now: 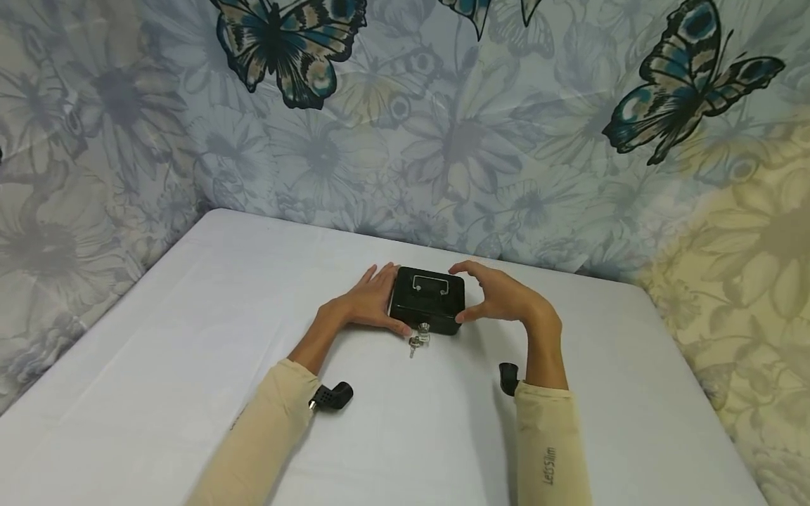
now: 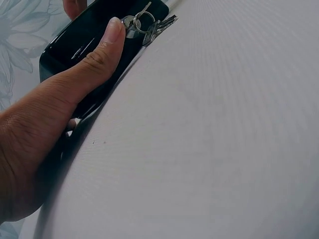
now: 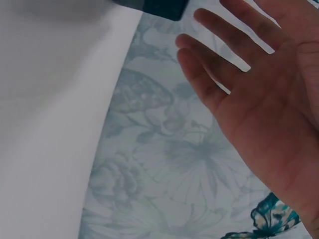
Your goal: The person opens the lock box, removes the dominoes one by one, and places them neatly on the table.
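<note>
Toward the far side of the white desk, between left hand and right hand: black box, closed, seemingly level on its base. Wire handle on top, lock at the front, small keys hanging from it. Left hand set wide against the box's left side, fingers nearly straight, thumb laid along the front face just beside the lock. Right hand spread in a wide C at the opposite side, fingers toward the far corner, thumb at the near corner; contact there hard to tell.

Probably painted thin metal, judging by the gloss: stiff, unlikely to give under ordinary pressure, and perhaps slippery on the smooth faces. Likely moderate in weight, but no telling with the inside hidden. Best taken low on the 2 short sides, palms flat, thumbs over the front corners, for an even, level hold. Handle suited to a 1-handed lift, though thin and perhaps prone to swing. Keep clear of the keys: loose, apt to rattle or catch under a thumb, and a poor spot to pull by. For turning, pinch just 1 key head.
</note>
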The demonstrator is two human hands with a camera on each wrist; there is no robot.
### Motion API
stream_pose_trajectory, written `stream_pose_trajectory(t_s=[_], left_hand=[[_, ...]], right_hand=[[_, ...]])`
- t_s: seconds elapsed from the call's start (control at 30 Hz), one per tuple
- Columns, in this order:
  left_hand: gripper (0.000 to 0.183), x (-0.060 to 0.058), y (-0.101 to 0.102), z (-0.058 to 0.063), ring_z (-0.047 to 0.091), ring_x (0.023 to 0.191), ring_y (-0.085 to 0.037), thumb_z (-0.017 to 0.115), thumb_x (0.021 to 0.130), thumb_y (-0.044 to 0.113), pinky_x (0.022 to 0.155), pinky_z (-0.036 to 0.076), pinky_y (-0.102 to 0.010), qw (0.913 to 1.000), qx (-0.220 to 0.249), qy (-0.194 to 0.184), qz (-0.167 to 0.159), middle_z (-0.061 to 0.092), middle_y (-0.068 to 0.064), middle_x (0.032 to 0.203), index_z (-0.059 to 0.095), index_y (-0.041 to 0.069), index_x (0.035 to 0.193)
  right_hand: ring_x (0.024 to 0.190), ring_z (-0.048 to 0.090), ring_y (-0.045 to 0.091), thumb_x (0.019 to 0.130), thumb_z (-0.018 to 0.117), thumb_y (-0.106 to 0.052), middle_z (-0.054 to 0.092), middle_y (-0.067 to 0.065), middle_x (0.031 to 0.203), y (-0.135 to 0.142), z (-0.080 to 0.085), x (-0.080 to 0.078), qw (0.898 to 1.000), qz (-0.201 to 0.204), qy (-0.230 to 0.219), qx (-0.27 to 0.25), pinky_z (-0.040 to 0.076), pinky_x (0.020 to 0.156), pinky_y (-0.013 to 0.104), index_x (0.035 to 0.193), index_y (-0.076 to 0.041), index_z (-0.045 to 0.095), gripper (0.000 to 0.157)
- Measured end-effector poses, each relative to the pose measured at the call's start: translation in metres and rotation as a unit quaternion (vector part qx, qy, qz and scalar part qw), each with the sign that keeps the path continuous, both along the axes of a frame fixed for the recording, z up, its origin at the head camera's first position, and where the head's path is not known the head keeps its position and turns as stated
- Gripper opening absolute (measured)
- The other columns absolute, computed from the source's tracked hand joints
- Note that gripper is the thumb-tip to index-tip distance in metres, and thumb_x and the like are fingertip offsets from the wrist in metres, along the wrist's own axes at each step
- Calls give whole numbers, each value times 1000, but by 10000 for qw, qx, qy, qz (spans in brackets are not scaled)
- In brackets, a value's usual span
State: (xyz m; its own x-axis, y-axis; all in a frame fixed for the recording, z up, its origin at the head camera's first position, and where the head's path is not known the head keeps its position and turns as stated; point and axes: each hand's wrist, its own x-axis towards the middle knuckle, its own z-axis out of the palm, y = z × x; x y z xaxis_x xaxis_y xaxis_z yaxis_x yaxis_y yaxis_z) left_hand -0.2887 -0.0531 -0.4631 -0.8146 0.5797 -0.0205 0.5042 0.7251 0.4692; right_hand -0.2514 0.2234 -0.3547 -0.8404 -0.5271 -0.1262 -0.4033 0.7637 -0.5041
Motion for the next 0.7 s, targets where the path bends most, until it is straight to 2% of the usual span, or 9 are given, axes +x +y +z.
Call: stream_pose_trajectory(t_s=[0.13,0.23,0.5,0.7], left_hand=[[132,-2,0,2,7,166,-33,87,76,60,136,2,-51,10000,34,20,-10,17,-20,175,12,0,166],[133,-2,2,2,5,167,-31,85,76,63,136,1,-51,10000,-5,-2,-19,15,-19,176,10,1,167],[137,-2,3,-4,2,167,-26,82,75,69,136,-2,-48,9998,-109,-61,159,11,-13,177,6,4,168],[136,-3,1,-3,2,167,-26,81,75,70,136,-2,-48,9998,-141,-38,129,11,-13,177,5,6,169]], right_hand=[[152,42,39,82,90,-19,46,14,162,-6,-1,-2,9990,-48,-287,342,39,121,62,156,-16,42,89],[153,40,38,81,91,-21,42,12,166,-9,0,-1,9969,-195,-457,618,39,120,63,161,-19,37,96],[149,46,40,80,92,-21,49,17,161,-16,-4,-1,9953,-294,-383,844,41,119,63,162,-17,37,98],[150,45,40,81,90,-20,48,18,162,-16,-3,-2,9956,-197,-295,869,40,119,63,163,-15,37,97]])
